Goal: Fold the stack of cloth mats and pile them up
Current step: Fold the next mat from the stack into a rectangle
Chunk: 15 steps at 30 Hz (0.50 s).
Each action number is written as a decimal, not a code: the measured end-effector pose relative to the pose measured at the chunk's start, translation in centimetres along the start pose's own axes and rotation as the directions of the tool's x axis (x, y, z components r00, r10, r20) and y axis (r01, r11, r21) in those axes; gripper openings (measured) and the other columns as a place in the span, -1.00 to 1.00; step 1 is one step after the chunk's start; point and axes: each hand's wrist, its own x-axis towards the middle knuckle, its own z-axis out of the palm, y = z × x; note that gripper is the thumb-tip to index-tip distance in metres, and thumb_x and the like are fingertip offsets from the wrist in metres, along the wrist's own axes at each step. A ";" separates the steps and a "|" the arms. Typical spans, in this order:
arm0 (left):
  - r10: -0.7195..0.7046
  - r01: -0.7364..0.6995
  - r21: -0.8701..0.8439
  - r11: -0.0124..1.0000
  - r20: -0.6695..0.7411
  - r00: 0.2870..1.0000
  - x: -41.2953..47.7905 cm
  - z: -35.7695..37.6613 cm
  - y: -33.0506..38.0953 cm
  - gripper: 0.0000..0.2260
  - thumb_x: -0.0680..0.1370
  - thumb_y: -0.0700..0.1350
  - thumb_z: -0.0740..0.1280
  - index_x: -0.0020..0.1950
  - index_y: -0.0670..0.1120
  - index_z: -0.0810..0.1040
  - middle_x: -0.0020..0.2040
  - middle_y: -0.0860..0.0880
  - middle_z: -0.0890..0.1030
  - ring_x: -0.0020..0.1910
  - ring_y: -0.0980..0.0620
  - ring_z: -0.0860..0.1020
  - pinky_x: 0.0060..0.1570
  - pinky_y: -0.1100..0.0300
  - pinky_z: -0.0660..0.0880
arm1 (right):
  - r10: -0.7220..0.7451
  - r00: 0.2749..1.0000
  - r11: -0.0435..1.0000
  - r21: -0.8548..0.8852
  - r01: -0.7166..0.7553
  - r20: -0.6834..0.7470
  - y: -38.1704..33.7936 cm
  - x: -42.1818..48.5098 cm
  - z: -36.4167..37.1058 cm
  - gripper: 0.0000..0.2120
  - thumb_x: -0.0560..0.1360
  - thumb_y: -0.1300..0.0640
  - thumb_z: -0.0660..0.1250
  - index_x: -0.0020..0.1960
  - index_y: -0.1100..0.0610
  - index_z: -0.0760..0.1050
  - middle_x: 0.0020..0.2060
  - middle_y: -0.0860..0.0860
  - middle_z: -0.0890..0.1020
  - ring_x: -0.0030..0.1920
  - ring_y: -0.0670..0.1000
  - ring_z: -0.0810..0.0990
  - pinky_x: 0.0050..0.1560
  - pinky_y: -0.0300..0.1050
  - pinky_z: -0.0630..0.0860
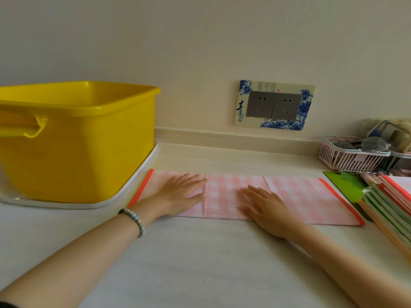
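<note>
Centre of the white surface (200,263): pink-checked cloth mat (300,196), folded into a long strip parallel to the wall, orange trim at both short ends, crease lines across it.

On its L part, left hand (184,194) palm-down, fingers straight and close together, pointing R; beaded bracelet (134,221) on that wrist. Near the middle and front edge, right hand (264,207) palm-down, fingers straight, slightly spread, pointing L and away. No grip by either, both just pressing flat. Fingertips apart, w/ a crease btw them.

L of the mat: big yellow plastic tub (89,152) w/ handle, standing on a white tray (124,196). Tray corner just beside the mat's L orange end; touching or not, can't tell.

R of the mat: stack of cloth mats (391,212), edges in green, orange, pink and red, cut off by the frame edge, close against the mat's R end. Beneath the stack's near corner, a flat green thing (347,185), kind unclear.

Further back on the R, by the wall: pink slatted basket (347,158) w/ small blurred items, more clutter beside it, not identifiable.

On the wall behind: double socket (274,105) in a blue-and-white decorated frame w/ characters on it.
</note>
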 end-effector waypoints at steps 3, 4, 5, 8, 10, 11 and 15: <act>0.045 -0.045 0.017 0.999 0.000 0.999 1.7 0.4 1.8 -0.55 0.64 0.15 -0.06 0.54 0.17 -0.02 0.56 0.13 -0.09 0.52 0.11 -0.17 0.43 0.08 -0.23 | -0.130 0.991 0.991 0.018 0.130 -0.027 -1.7 -0.9 -0.4 -0.51 0.59 -0.18 0.03 0.50 -0.15 0.11 0.51 -0.12 0.14 0.48 -0.06 0.15 0.44 -0.16 0.02; 0.047 -0.047 0.021 0.999 0.009 0.999 2.1 0.6 2.0 -0.54 0.64 0.15 -0.06 0.54 0.16 -0.02 0.56 0.12 -0.09 0.52 0.12 -0.17 0.43 0.09 -0.24 | -0.176 0.984 0.984 0.031 0.177 -0.028 -2.3 -1.3 -0.4 -0.53 0.59 -0.17 0.04 0.48 -0.17 0.14 0.50 -0.13 0.17 0.46 -0.08 0.18 0.42 -0.19 0.05; 0.046 -0.046 0.024 0.999 0.015 0.999 2.3 0.7 2.1 -0.54 0.64 0.16 -0.06 0.54 0.16 -0.02 0.56 0.12 -0.09 0.52 0.12 -0.17 0.43 0.10 -0.24 | -0.216 0.976 0.975 0.043 0.217 -0.028 -2.6 -1.7 -0.3 -0.55 0.59 -0.16 0.04 0.47 -0.17 0.17 0.49 -0.16 0.19 0.46 -0.12 0.18 0.42 -0.20 0.06; 0.037 -0.037 0.032 0.999 0.013 0.999 2.4 0.8 2.1 -0.52 0.63 0.20 -0.05 0.54 0.16 0.02 0.56 0.12 -0.04 0.52 0.11 -0.15 0.43 0.11 -0.22 | -0.262 0.965 0.963 0.067 0.261 0.006 -2.7 -2.7 0.1 -0.56 0.60 -0.17 0.00 0.47 -0.20 0.18 0.48 -0.24 0.15 0.48 -0.21 0.05 0.47 -0.21 -0.02; 0.029 -0.029 0.047 0.998 -0.009 1.000 2.1 0.6 2.0 -0.51 0.61 0.23 -0.04 0.53 0.14 0.09 0.55 0.11 0.04 0.53 0.11 -0.09 0.44 0.10 -0.18 | -0.251 0.968 0.964 0.090 0.249 0.015 -2.2 -3.0 0.1 -0.58 0.60 -0.16 -0.02 0.46 -0.22 0.18 0.47 -0.27 0.13 0.48 -0.24 0.01 0.48 -0.19 -0.06; 0.023 -0.022 0.052 0.998 -0.012 1.000 1.8 0.5 2.0 -0.50 0.60 0.24 -0.03 0.52 0.14 0.12 0.55 0.11 0.09 0.52 0.11 -0.07 0.44 0.09 -0.17 | -0.241 0.970 0.965 0.109 0.238 0.011 -1.9 -3.2 0.0 -0.58 0.60 -0.15 -0.03 0.44 -0.22 0.21 0.47 -0.27 0.15 0.48 -0.24 0.02 0.48 -0.17 -0.05; 0.020 -0.019 0.016 1.000 -0.034 0.999 -0.3 -0.3 1.7 -0.56 0.59 0.21 0.05 0.46 0.16 0.27 0.39 0.10 0.33 0.42 0.08 0.20 0.42 0.18 0.00 | -0.199 0.980 0.967 0.162 0.198 -0.013 -0.3 -3.5 -0.3 -0.61 0.59 -0.15 -0.05 0.37 -0.23 0.32 0.42 -0.29 0.24 0.45 -0.27 0.10 0.48 -0.12 0.00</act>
